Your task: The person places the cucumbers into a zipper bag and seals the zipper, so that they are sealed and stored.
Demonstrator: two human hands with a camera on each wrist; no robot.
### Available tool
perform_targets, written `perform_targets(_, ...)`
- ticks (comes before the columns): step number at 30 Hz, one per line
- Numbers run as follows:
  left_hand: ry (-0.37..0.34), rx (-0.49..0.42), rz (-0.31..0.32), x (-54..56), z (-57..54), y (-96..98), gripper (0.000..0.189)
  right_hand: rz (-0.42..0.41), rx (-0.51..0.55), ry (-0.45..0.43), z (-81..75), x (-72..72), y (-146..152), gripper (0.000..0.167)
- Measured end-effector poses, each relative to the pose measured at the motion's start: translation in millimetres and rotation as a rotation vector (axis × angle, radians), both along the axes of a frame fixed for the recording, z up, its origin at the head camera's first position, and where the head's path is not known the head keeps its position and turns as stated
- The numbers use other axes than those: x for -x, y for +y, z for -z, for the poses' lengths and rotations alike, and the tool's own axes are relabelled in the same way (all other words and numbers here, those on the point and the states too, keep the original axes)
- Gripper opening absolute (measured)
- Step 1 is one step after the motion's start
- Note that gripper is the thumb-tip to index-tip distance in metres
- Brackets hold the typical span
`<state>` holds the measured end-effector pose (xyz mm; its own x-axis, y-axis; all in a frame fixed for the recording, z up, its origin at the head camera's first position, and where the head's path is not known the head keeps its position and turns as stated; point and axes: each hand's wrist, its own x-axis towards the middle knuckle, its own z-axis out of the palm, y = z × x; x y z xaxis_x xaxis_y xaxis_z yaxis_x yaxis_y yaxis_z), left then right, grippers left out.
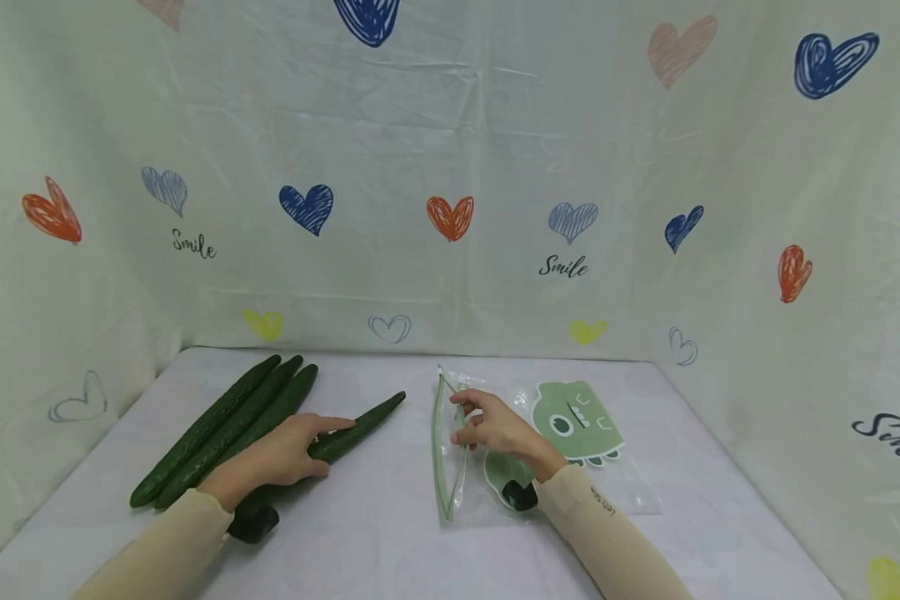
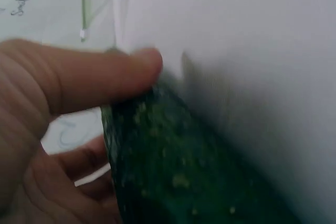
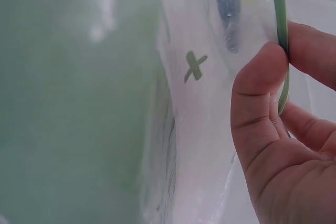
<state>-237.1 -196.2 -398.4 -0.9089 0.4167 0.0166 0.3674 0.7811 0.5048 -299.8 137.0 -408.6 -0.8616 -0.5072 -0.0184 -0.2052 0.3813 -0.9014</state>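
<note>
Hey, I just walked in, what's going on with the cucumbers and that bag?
A person's left hand grips one cucumber, while their right hand pinches the green edge at the mouth of a clear bag with green cartoon prints. The bag lies on the table, and the gripped cucumber is outside it. Three other cucumbers lie side by side, over to the left.

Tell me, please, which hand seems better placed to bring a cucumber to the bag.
Probably the left hand: it already grips a cucumber, while the right hand pinches the bag at its green edge.
</note>
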Motion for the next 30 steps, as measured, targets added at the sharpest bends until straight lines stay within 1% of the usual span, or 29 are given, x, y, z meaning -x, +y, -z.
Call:
perform_targets(7, -0.035, -0.03, 0.16, -11.5, -6.0, 18.2, 0.065, -0.016, 0.043, -0.002, 1.8, 3.5, 3, 0.059)
perform_targets(11, -0.067, -0.01, 0.191, -18.3, -8.6, 30.5, 0.064, -0.02, 0.071, -0.009, 1.3, 4.0, 5, 0.058)
perform_targets(13, -0.071, 0.007, 0.206, -20.4, -8.7, 37.0, 0.064, -0.023, 0.069, -0.005, 0.3, 3.5, 5, 0.058)
perform_targets(16, -0.058, 0.031, 0.239, -21.1, -7.8, 46.9, 0.062, -0.02, 0.063, -0.01, -1.7, 2.0, 4, 0.059)
perform_targets(21, -0.047, 0.04, 0.285, -15.9, -4.4, 61.9, 0.06, -0.016, 0.06, -0.014, -5.1, -0.6, 2, 0.058)
perform_targets(23, -0.049, 0.031, 0.308, -12.2, -2.9, 67.7, 0.06, -0.02, 0.054, -0.013, -10.2, -4.0, 1, 0.057)
perform_targets(26, -0.045, 0.024, 0.343, -5.6, -1.5, 77.4, 0.059, -0.027, 0.053, -0.011, -22.6, -13.6, -2, 0.055)
perform_targets(28, -0.041, 0.019, 0.357, -1.7, -1.3, 84.2, 0.057, -0.025, 0.051, -0.008, -23.1, -14.2, -2, 0.055)
perform_targets(30, -0.034, 0.019, 0.369, 1.7, -0.6, 90.5, 0.056, -0.021, 0.052, 0.0, -20.1, -12.5, -2, 0.056)
